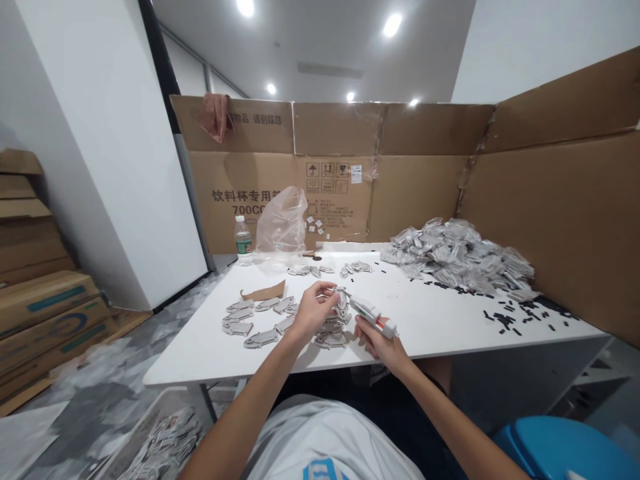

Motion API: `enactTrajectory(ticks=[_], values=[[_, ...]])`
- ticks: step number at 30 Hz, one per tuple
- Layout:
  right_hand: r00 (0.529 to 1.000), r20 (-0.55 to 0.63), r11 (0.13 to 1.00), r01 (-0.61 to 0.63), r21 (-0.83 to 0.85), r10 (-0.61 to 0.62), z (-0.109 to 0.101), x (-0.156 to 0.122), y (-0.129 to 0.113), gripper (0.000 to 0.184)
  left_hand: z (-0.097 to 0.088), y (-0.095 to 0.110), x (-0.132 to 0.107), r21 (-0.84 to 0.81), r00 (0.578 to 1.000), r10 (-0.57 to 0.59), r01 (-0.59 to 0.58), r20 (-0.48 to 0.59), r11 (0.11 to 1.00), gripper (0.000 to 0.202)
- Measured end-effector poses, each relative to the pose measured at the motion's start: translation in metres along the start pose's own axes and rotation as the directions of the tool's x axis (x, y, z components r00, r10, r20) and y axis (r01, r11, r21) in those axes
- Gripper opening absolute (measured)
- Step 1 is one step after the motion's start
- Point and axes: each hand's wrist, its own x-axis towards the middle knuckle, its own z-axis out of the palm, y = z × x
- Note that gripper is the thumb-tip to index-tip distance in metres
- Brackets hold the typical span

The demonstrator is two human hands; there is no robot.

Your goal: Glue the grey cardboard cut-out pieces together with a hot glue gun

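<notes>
My left hand (316, 307) is closed on a small grey plastic piece (341, 297), pinching it above the table. Wrapped in my right hand (380, 343) is a white glue gun (367, 310) with an orange part; its narrow tip points left, close to the grey piece. Whether the tip touches the piece is too small to tell. Beneath my hands lies a pile of similar grey pieces (331, 339). More flat grey pieces (263, 338) are laid in a curved row to the left, and others (357, 268) lie farther back.
On the white table (425, 320), a heap of bagged pieces (460, 253) and scattered black bits (510, 317) occupy the right. A bottle (243, 243), plastic bag (283, 223) and cardboard strip (265, 292) are at left. Cardboard walls (420, 193) enclose the back; a blue stool (565, 450) stands lower right.
</notes>
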Motion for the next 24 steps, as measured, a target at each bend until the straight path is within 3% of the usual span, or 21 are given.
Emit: enactTrajectory(ticks=[4, 6, 11, 15, 17, 24], values=[[0.985, -0.175, 0.990, 0.021, 0.140, 0.003, -0.003, 0.005, 0.001, 0.060, -0.002, 0.000, 0.001, -0.015, 1.000, -0.016, 0.016, -0.023, 1.000, 0.038], [0.981, -0.195, 0.973, 0.046, 0.228, -0.001, -0.005, 0.007, -0.001, 0.057, -0.003, 0.001, 0.001, -0.026, 0.999, -0.022, 0.022, -0.033, 0.999, 0.040], [0.996, -0.083, 0.966, 0.051, 0.254, -0.030, -0.007, 0.004, -0.007, 0.054, -0.007, 0.003, 0.002, -0.036, 1.000, -0.010, 0.009, -0.029, 0.999, 0.051], [0.995, 0.067, 0.981, 0.061, 0.186, -0.075, -0.007, -0.002, -0.011, 0.053, -0.008, 0.000, 0.004, -0.073, 1.000, -0.002, 0.001, -0.003, 0.997, 0.036], [0.990, 0.114, 0.984, 0.060, 0.168, -0.080, -0.008, -0.004, -0.012, 0.052, -0.009, -0.002, 0.005, -0.130, 1.000, -0.018, 0.016, -0.018, 0.991, 0.038], [0.986, 0.139, 0.989, 0.068, 0.135, -0.087, -0.008, -0.003, -0.013, 0.053, -0.007, -0.002, 0.005, -0.259, 0.998, -0.039, 0.026, -0.047, 0.966, 0.044]])
